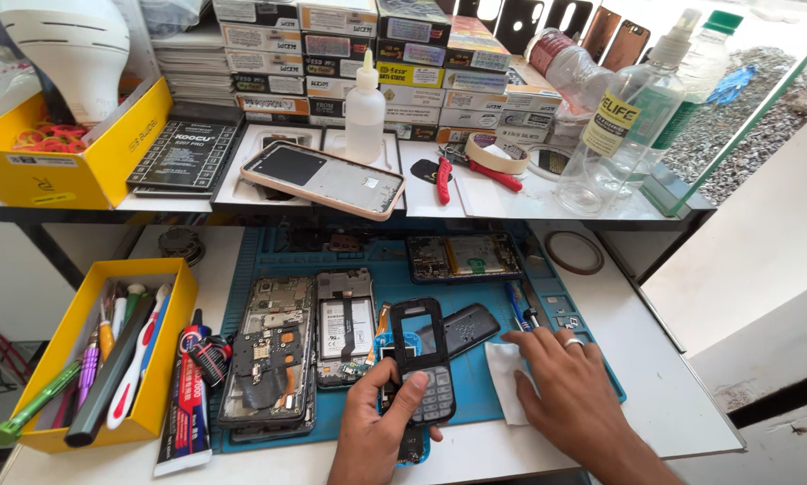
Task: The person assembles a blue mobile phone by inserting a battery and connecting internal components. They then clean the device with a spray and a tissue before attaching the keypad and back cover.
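Already well into a strip-down, the keypad phone [424, 377] lies partly apart on the blue repair mat [484, 296] at the front of the bench. Its black front frame shows an empty screen window above the grey keys, and a dark back cover [462, 328] lies loose just behind it, touching its upper right side. The left hand [376, 429] grips the phone from below, thumb pressed across the keypad, fingers wrapped under the body. The right hand [561, 386] rests flat and spread, holding nothing, fingertips on a white cloth [502, 377] just right of the phone; a ring sits on one finger. To the left, two opened smartphones [305, 346] lie side by side with boards and battery bared, and a third open board [465, 258] sits further back on the mat. By my judgement the casing is off and the screen removed, while refitting and closing remain. A yellow tool tray [165, 337] stands near the mat's left edge.
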